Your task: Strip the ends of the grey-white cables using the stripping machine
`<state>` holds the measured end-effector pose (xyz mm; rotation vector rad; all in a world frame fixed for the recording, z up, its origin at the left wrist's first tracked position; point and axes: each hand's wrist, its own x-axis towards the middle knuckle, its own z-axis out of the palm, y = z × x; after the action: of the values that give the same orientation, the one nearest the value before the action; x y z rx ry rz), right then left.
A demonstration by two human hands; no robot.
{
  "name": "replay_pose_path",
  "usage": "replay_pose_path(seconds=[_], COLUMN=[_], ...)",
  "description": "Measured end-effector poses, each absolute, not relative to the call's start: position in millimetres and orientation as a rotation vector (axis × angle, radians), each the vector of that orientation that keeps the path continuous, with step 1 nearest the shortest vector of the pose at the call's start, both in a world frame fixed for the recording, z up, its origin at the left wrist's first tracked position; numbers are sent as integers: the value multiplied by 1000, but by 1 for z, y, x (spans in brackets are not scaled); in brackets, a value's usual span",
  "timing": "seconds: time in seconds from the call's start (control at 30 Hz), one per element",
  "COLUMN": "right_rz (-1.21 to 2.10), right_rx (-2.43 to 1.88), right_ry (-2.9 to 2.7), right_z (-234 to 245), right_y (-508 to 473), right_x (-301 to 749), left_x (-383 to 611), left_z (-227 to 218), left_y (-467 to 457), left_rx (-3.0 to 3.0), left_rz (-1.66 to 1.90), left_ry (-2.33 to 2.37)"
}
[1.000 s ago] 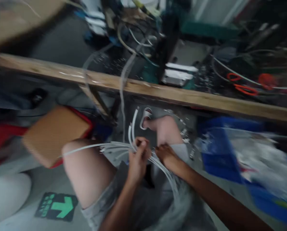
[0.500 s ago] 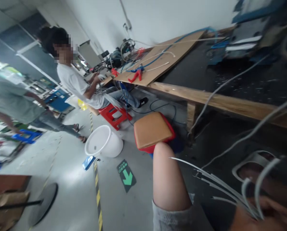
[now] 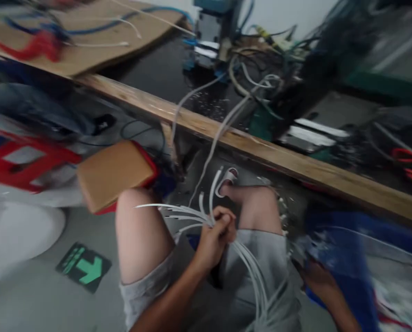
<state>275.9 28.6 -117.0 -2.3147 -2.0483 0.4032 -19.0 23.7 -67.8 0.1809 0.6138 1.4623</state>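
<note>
My left hand [image 3: 215,236] is closed around a bundle of thin white cables [image 3: 250,272], held above my lap between my bare knees. The cable ends fan out to the left and upward from my fist, and the rest of the bundle droops down over my grey shorts. My right hand [image 3: 313,278] reaches low to the right, at the edge of a blue bin [image 3: 344,240]; it is blurred and its fingers are hard to read.
A wooden workbench edge [image 3: 226,131] runs diagonally above my knees, loaded with tangled wires, a blue machine [image 3: 213,32] and cardboard [image 3: 88,50]. A tan-topped red stool [image 3: 114,173] stands left of my knee, a white bucket [image 3: 15,230] further left, a green arrow sticker [image 3: 85,267] on the floor.
The view swung left toward other people in the room and has come back to my lap. My right hand has left the cable bundle and gone to the blue bin.
</note>
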Motion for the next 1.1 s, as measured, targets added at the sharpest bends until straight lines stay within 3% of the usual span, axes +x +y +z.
replay_pose_path(seconds=[0.17,0.2,0.27,0.33,0.8,1.0,1.1], right_rz=[362,464,996,1183,1321,1549,1544], right_rx=[-1986,-1839,-1383,-1247,-1252,-1092,-1040], right_ry=[-2056,-2114,-2180,-2116,-1744,-1244,-1299], right_z=[-61,-53,-41,-39,-37,31,61], right_y=[23,25,28,29,38,39,40], right_x=[245,225,185,158,161,192,200], left_x=[-18,-18,-17,-17,-19,-16,-15], left_z=[-69,-68,-67,-68,-76,-74,-72], left_y=[21,22,23,24,22,23,23], left_rx=[226,243,278,307,402,410,378], left_rz=[1443,1445,1450,1448,1330,1359,1388], left_ry=[545,541,535,536,676,681,695])
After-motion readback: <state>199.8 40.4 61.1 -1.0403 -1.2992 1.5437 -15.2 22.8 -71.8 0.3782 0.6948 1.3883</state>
